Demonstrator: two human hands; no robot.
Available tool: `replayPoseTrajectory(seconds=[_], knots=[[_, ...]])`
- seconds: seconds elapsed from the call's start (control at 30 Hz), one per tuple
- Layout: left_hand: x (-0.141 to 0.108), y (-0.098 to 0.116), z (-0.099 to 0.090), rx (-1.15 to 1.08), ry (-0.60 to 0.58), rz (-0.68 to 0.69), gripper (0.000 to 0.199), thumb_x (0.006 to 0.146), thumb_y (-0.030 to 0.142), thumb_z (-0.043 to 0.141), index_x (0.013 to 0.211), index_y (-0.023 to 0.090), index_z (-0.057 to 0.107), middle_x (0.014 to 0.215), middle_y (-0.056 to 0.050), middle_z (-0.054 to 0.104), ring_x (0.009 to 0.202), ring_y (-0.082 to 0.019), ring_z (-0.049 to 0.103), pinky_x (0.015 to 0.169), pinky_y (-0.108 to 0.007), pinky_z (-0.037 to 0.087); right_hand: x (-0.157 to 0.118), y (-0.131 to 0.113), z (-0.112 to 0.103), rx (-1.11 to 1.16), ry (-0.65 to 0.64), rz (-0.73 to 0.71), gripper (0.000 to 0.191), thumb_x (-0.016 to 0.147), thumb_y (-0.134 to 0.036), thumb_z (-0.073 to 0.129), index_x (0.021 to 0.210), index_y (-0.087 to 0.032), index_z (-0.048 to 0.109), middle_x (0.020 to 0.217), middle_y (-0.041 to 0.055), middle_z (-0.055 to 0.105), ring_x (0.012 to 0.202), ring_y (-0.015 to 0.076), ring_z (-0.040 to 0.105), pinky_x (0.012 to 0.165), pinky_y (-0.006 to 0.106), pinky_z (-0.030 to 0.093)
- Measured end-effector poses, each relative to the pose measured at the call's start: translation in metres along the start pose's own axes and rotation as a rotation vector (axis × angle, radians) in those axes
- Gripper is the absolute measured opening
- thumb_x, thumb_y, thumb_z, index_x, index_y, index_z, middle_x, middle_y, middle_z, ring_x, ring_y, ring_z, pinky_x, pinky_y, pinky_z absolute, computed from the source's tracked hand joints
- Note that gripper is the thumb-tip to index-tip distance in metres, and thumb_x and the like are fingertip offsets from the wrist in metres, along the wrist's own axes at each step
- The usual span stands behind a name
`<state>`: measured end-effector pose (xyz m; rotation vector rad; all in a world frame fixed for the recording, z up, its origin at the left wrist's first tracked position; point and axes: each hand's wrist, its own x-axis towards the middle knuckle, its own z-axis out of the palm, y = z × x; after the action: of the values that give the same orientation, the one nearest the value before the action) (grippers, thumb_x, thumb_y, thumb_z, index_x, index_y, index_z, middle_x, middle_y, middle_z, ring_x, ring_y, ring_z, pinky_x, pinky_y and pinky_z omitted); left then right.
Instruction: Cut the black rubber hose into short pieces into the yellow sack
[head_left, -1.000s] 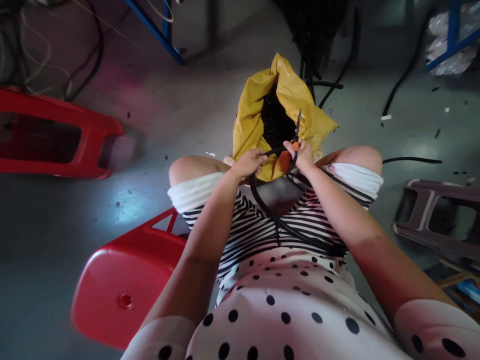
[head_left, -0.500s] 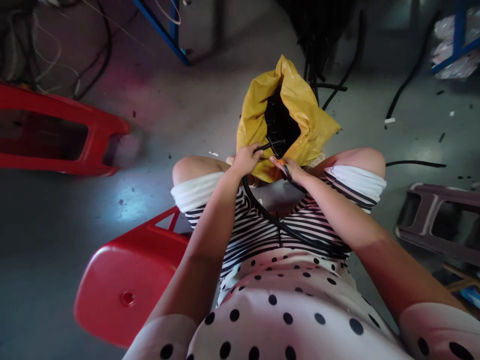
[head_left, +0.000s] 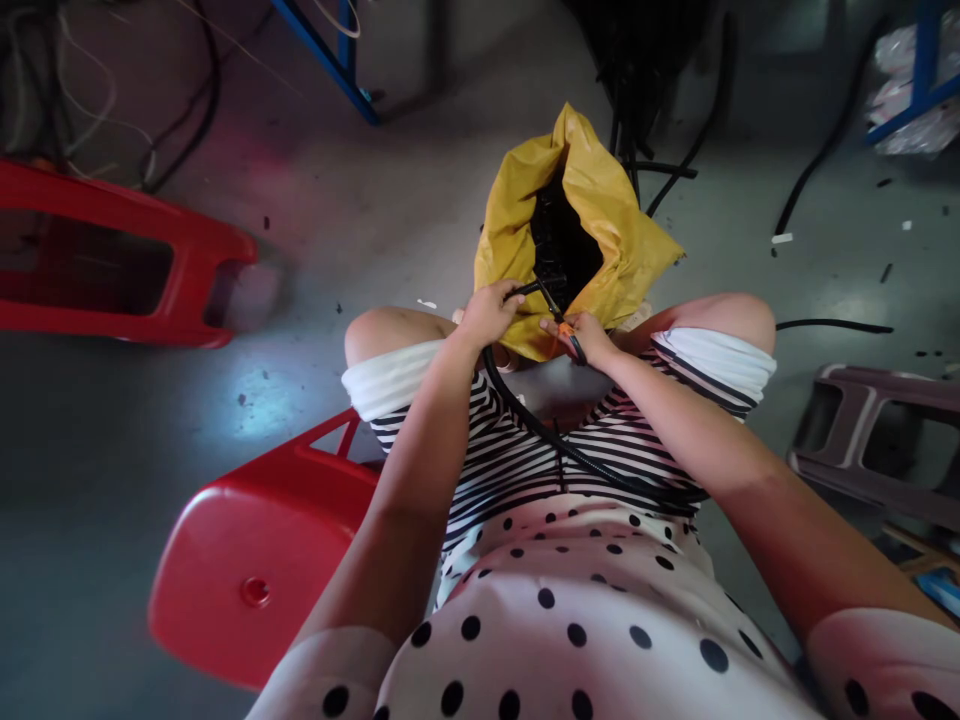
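A black corrugated tube [head_left: 521, 408] runs from my left hand [head_left: 489, 315] down across my lap to the right. My left fingers are closed around it near its end, which points over the mouth of a yellow sack [head_left: 508, 215]. In my right hand [head_left: 586, 338] is a pair of scissors [head_left: 566, 330] with orange and black handles. Their blades reach up to the tube end and look closed, though they are small and dark here. Inside the sack lies a dark heap of black pieces [head_left: 551, 245], partly hidden in shadow.
A red stool [head_left: 217, 570] stands at my left, and another red stool [head_left: 195, 260] lies farther off. A grey stool [head_left: 847, 460] is on the right. Black tubes [head_left: 825, 150] and scraps lie on the floor beyond the sack. Blue metal legs [head_left: 330, 60] stand at the back.
The scissors' handles have come together in my right hand. The ribbed length that stuck out past the blades over the sack no longer shows. My left hand has hardly moved.
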<state>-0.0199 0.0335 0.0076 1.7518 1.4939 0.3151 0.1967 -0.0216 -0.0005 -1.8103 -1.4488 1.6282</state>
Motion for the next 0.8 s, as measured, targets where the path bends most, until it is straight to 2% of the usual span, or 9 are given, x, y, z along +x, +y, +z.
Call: replayPoseTrajectory(seconds=[0.2, 0.27, 0.4, 0.5, 0.6, 0.7, 0.73, 0.77, 0.8], knots=[[-0.007, 0.01, 0.006, 0.017, -0.171, 0.068, 0.043, 0.1, 0.025, 0.057, 0.136, 0.018, 0.079, 0.135, -0.012, 0.081, 0.128, -0.03, 0.074, 0.117, -0.042, 0.055, 0.005, 0.009, -0.004, 0.107, -0.105, 0.036, 0.068, 0.074, -0.085, 0.078, 0.074, -0.022, 0.054, 0.064, -0.0019, 0.052, 0.063, 0.0135, 0.046, 0.059, 0.028, 0.034], [-0.008, 0.012, 0.008, 0.019, -0.16, 0.053, 0.041, 0.101, 0.024, 0.057, 0.136, 0.017, 0.079, 0.136, -0.012, 0.081, 0.129, -0.031, 0.074, 0.118, -0.042, 0.054, 0.008, 0.011, -0.004, 0.074, -0.051, 0.032, 0.069, 0.076, -0.087, 0.077, 0.071, -0.023, 0.052, 0.06, -0.0027, 0.047, 0.061, 0.0132, 0.043, 0.059, 0.028, 0.031], [-0.007, 0.015, 0.011, 0.013, -0.063, -0.016, 0.037, 0.102, 0.023, 0.057, 0.131, 0.016, 0.079, 0.135, -0.013, 0.08, 0.129, -0.031, 0.073, 0.117, -0.043, 0.055, 0.012, 0.011, -0.004, 0.049, 0.083, 0.024, 0.072, 0.074, -0.087, 0.078, 0.063, -0.024, 0.046, 0.054, -0.0054, 0.037, 0.058, 0.0112, 0.035, 0.058, 0.029, 0.026], [-0.009, 0.018, 0.013, -0.069, -0.08, 0.014, 0.032, 0.101, 0.023, 0.059, 0.125, 0.017, 0.08, 0.129, -0.012, 0.082, 0.124, -0.028, 0.075, 0.115, -0.042, 0.056, 0.013, 0.004, -0.004, 0.179, 0.067, 0.013, 0.07, 0.07, -0.084, 0.084, 0.066, -0.024, 0.048, 0.058, -0.0045, 0.044, 0.058, 0.0113, 0.04, 0.057, 0.029, 0.031], [-0.015, 0.023, 0.02, -0.234, -0.187, 0.028, 0.033, 0.1, 0.027, 0.065, 0.13, 0.018, 0.076, 0.115, -0.009, 0.083, 0.105, -0.024, 0.079, 0.102, -0.039, 0.063, 0.015, -0.004, -0.007, 0.337, 0.068, -0.011, 0.063, 0.072, -0.078, 0.086, 0.073, -0.024, 0.054, 0.063, -0.0008, 0.056, 0.059, 0.0144, 0.05, 0.057, 0.03, 0.04], [-0.019, 0.024, 0.028, -0.427, -0.296, -0.152, 0.039, 0.102, 0.038, 0.069, 0.135, 0.018, 0.07, 0.095, -0.007, 0.077, 0.068, -0.019, 0.074, 0.073, -0.036, 0.065, 0.018, -0.007, -0.014, 0.396, 0.194, -0.037, 0.054, 0.083, -0.069, 0.08, 0.073, -0.025, 0.052, 0.063, 0.0003, 0.056, 0.06, 0.0163, 0.052, 0.06, 0.032, 0.044], [-0.017, 0.022, 0.03, -0.468, -0.287, -0.215, 0.038, 0.103, 0.042, 0.069, 0.133, 0.018, 0.069, 0.091, -0.006, 0.075, 0.061, -0.017, 0.07, 0.067, -0.036, 0.064, 0.019, -0.007, -0.017, 0.393, 0.235, -0.035, 0.053, 0.086, -0.068, 0.078, 0.072, -0.025, 0.05, 0.062, -0.0002, 0.054, 0.06, 0.0162, 0.051, 0.061, 0.032, 0.044], [-0.014, 0.018, 0.03, -0.487, -0.23, -0.265, 0.037, 0.104, 0.044, 0.068, 0.129, 0.017, 0.069, 0.088, -0.005, 0.073, 0.059, -0.017, 0.068, 0.065, -0.036, 0.063, 0.019, -0.007, -0.019, 0.373, 0.263, -0.025, 0.053, 0.087, -0.068, 0.076, 0.071, -0.026, 0.048, 0.062, -0.001, 0.052, 0.06, 0.0158, 0.049, 0.061, 0.032, 0.042], [-0.01, 0.013, 0.03, -0.484, -0.125, -0.294, 0.034, 0.104, 0.043, 0.066, 0.127, 0.018, 0.068, 0.087, -0.005, 0.071, 0.061, -0.018, 0.068, 0.067, -0.036, 0.063, 0.018, -0.007, -0.02, 0.328, 0.267, -0.012, 0.055, 0.087, -0.069, 0.076, 0.07, -0.026, 0.046, 0.061, -0.002, 0.048, 0.06, 0.0151, 0.046, 0.061, 0.032, 0.04]])
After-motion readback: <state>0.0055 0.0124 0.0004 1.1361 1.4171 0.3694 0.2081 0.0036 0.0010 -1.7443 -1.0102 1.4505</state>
